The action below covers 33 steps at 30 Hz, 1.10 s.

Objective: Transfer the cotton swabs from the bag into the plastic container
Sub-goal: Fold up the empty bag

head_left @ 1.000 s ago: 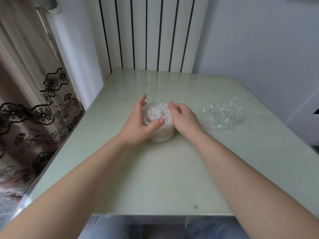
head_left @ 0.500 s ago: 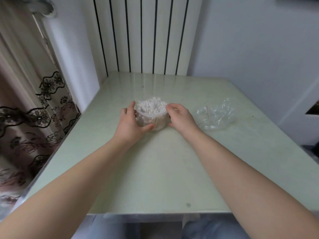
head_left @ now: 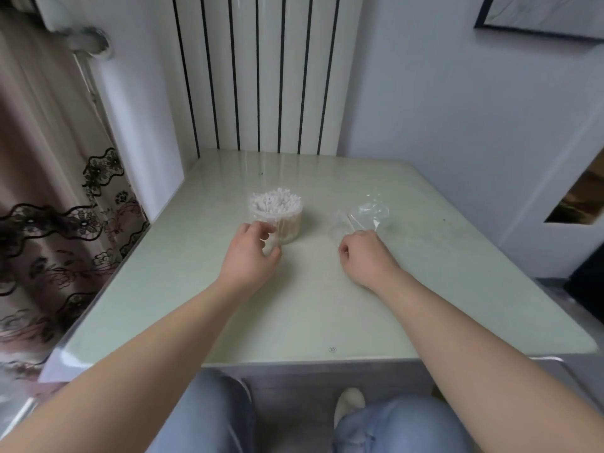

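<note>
All the cotton swabs (head_left: 276,202) seem packed upright in the container (head_left: 289,228) on the worktop (head_left: 310,305), the bag (head_left: 364,215) limp beside it, left hand (head_left: 251,255) and right hand (head_left: 366,258) loosely curled, grasping nothing, so the transfer looks finished, leaving only the bag to tidy.

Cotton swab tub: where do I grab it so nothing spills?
Hold the round clear wall of the plastic container from the side. It stands upright with cotton swabs poking above its open rim, so a top grab would hit them.
</note>
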### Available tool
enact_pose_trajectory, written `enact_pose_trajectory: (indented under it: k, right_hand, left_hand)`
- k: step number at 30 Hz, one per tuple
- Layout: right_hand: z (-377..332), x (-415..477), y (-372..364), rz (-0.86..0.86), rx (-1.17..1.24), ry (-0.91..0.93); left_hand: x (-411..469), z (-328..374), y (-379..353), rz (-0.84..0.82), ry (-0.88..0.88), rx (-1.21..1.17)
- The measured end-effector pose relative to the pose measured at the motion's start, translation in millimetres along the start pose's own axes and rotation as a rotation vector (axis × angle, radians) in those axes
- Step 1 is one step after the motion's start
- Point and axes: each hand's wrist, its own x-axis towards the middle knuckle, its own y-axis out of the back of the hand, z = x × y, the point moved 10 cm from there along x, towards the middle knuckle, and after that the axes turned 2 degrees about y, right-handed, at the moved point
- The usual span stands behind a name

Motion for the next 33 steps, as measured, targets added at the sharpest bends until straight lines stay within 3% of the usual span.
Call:
enact_pose_trajectory:
  k: [6,12,23,27,31,33]
  right_hand:
    - [-30.8,-44.7,19.4,0.136,0.133,0.314]
    - [-42.4,-77.5,10.3,0.077,0.261,0.405]
    - [-57.7,-96.4,29.9,0.133,0.559,0.407]
    - [-69.1,-95.1,34.2,0.118,0.680,0.414]
    - [-60.4,-82.2,33.0,0.110,0.716,0.306]
    - [-47.7,-75.0,40.6,0.221,0.656,0.237]
  left_hand:
    - [-22.1,18.6,-17.1,-0.080,0.000,-0.079]
    - [-30.0,26.0,-18.6,-0.065,-0.021,-0.107]
    - [-24.3,29.7,-25.8,-0.080,-0.061,-0.013]
    - [-27.9,38.9,-37.3,-0.183,-0.212,0.072]
    - [-26.0,34.2,-33.8,-0.151,-0.241,0.216]
    - [-26.3,30.6,-29.1,-0.138,-0.257,0.265]
